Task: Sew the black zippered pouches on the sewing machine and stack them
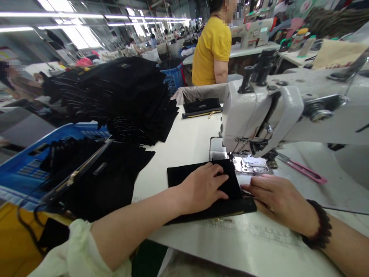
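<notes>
A black fabric pouch piece [181, 175] lies flat on the sewing table, its far right corner by the needle of a white sewing machine [259, 111]. A strip with a gold zipper line runs along its near edge. My left hand [201, 186] rests on top of the piece with fingers spread. At the piece's right edge, my right hand [276, 200] pinches the black fabric between thumb and fingers; the fingertips are partly hidden. Pink-handled snips [305, 171] lie on the machine bed beyond my right hand.
A tall stack of black fabric pieces [115, 92] stands at the left. Below it, more black zippered pieces [106, 181] spill over a blue crate [23, 157]. Another zippered piece [201, 105] lies behind the needle area. A person in a yellow shirt [211, 50] is beyond the table.
</notes>
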Tool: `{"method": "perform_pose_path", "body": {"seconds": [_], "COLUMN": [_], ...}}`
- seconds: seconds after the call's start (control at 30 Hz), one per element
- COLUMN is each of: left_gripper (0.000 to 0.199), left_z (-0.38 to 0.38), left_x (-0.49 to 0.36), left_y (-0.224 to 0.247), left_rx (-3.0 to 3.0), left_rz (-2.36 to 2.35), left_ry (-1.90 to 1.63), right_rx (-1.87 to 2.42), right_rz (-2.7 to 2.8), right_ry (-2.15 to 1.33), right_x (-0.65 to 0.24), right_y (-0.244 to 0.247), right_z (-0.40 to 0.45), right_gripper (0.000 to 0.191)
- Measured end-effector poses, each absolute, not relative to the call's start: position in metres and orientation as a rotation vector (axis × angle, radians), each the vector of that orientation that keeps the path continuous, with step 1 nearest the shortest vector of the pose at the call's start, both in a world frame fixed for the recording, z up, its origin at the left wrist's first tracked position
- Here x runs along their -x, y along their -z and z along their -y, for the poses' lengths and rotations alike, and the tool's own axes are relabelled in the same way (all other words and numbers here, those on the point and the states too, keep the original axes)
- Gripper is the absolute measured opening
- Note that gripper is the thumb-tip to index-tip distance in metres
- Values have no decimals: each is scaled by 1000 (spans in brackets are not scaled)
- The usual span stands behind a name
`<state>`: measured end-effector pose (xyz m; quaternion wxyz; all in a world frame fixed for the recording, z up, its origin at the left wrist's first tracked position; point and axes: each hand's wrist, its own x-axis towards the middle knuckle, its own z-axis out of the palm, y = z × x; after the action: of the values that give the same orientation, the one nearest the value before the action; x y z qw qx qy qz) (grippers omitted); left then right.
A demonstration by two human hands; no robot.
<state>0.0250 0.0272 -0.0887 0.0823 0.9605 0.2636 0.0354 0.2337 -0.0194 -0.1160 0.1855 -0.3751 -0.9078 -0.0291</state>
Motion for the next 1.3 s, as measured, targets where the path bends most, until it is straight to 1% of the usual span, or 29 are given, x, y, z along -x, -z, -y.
{"method": "perform_pose_path", "body": {"seconds": [0.13, 0.33, 0.53, 0.7, 0.83, 0.97, 1.03, 1.1, 1.13, 1.17, 1.23, 1.3], "left_gripper": [45, 41, 38, 36, 36, 32, 35, 50, 55, 56, 46, 34], "left_z": [-35, -36, -37, -44, -58, -61, -52, -37, -29, -23, -12, -8], "left_x": [-28, -30, -28, -29, -33, -33, -29, -24, -21, -20, -19, -21], "left_y": [102, 113, 112, 112, 114, 104, 96, 91, 91, 91, 95, 99], "left_rx": [-2928, -3047, -3063, -3087, -3101, -3088, -3035, -2983, -2978, -2988, -3035, -3069], "left_rz": [-790, -667, -582, -544, -523, -474, -514, -595, -628, -645, -647, -659], "left_ry": [-198, -183, -144, -151, -148, -100, -92, -116, -150, -198, -327, -438], "right_rx": [1071, 1253, 1178, 1296, 1387, 1436, 1395, 1335, 1315, 1290, 1193, 1044], "right_rz": [2611, 2652, 2623, 2610, 2594, 2574, 2561, 2540, 2528, 2519, 2518, 2539], "right_ry": [77, -54, -32, -44, -30, -157, -343, -436, -367, -233, 115, 375], "right_x": [-232, -226, -224, -221, -219, -222, -226, -230, -231, -231, -230, -228], "right_y": [117, 120, 122, 120, 120, 113, 105, 100, 99, 99, 102, 106], "right_z": [20, 22, 28, 27, 20, 16, 18, 22, 24, 26, 30, 32], "right_gripper": [26, 19, 25, 24, 28, 25, 25, 23, 23, 25, 27, 24]}}
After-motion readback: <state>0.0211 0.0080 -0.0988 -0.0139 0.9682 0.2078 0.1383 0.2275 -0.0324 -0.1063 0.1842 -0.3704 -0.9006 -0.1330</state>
